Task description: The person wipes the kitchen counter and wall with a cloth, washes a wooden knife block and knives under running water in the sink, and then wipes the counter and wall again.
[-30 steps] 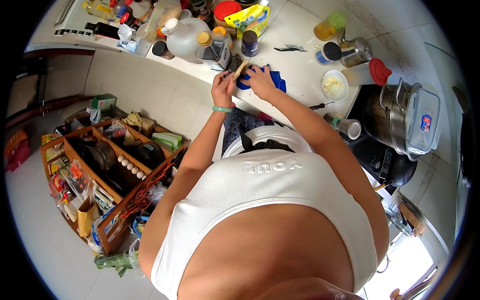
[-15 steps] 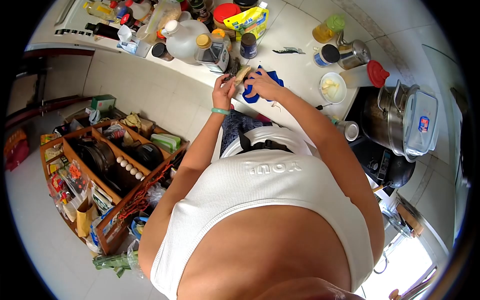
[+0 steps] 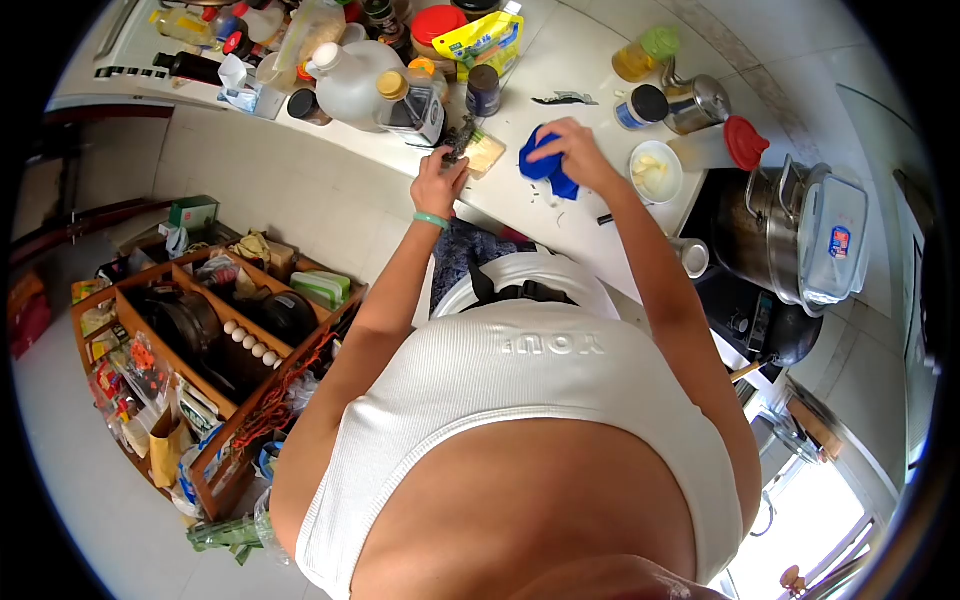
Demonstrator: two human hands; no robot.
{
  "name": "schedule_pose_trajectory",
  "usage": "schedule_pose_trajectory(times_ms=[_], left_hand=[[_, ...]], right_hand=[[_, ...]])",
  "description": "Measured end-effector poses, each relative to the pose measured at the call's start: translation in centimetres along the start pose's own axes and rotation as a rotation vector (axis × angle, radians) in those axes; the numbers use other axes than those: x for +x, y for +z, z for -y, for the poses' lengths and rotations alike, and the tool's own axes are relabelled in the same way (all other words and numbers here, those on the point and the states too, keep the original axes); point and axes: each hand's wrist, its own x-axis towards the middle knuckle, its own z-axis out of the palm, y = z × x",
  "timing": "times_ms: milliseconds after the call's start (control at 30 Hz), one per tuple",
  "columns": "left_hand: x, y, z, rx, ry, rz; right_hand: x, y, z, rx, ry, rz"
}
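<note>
My left hand (image 3: 437,180), with a green bangle at the wrist, is closed at the edge of a small pale yellowish piece (image 3: 484,154) that lies near the counter's front edge. Dark, crumpled bits (image 3: 460,137) lie right beside that piece, under the dark-liquid bottle. In my right hand (image 3: 572,150) a bunched blue cloth (image 3: 546,163) is gripped, over the white counter. Small dark specks show on the counter below the cloth. A white bowl (image 3: 656,172) with pale pieces in it stands to the right of my right hand.
Behind my hands stand a dark-liquid bottle (image 3: 410,108), a dark jar (image 3: 483,91), a large white jug (image 3: 350,80) and a yellow pouch (image 3: 480,42). A kettle (image 3: 696,102), a red-lidded container (image 3: 742,143) and a steel pot (image 3: 775,235) are at right. A wooden shelf unit (image 3: 215,390) stands lower left.
My right hand has moved right and away from my left hand, taking the blue cloth with it. The pale piece, tilted up before, now lies flatter by my left hand.
</note>
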Motion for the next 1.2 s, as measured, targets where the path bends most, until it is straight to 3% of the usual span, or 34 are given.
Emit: schedule_pose_trajectory(times_ms=[100,233,367,433,500,567,633,700,800,933,1033,1100,1200], left_hand=[[0.6,-0.1,-0.4,-0.039,-0.022,-0.006],[0.8,-0.9,-0.9,-0.073,-0.08,0.043],[0.8,-2.3,-2.2,-0.15,-0.087,0.079],[0.4,-2.9,-3.0,-0.184,-0.107,0.109],[-0.5,-2.9,-3.1,-0.345,0.019,0.034],[-2.2,-2.1,-2.8,-0.499,0.072,0.095],[-4.0,-1.0,-2.5,-0.984,-0.409,0.909],[-5.0,1.1,-3.3,-1.393,-1.006,1.236],[-6.8,5.0,-4.8,-1.6,-1.552,1.358],[-7.1,7.4,-6.9,-1.779,-1.623,1.297],[-7.7,7.7,-7.2,-1.974,-1.476,1.296],[-7.9,7.9,-7.0,-2.203,-1.339,1.456],[-7.2,7.5,-6.8,-2.213,-1.317,1.458]], right_hand=[[0.1,-3.2,-0.1,0.011,0.071,-0.177],[-1.0,-4.4,-1.9,-0.061,0.28,-0.186],[-2.8,-0.8,-3.8,-0.268,0.471,-0.161],[-3.6,0.8,-3.2,-0.394,0.537,-0.009],[-4.4,1.2,-1.9,-0.409,0.506,-0.025],[-4.9,0.9,-2.1,-0.398,0.488,-0.013],[-5.1,1.1,-3.0,-0.383,0.469,-0.002],[-5.5,2.3,-4.7,-0.357,0.396,-0.1],[-5.7,3.9,-4.9,-0.329,0.424,-0.217],[-6.7,5.8,-2.4,-0.316,0.426,-0.279],[-7.4,7.3,-0.9,-0.336,0.407,-0.304],[-7.8,8.3,0.6,-0.324,0.433,-0.297],[-8.4,9.6,2.8,-0.234,0.491,-0.289]])
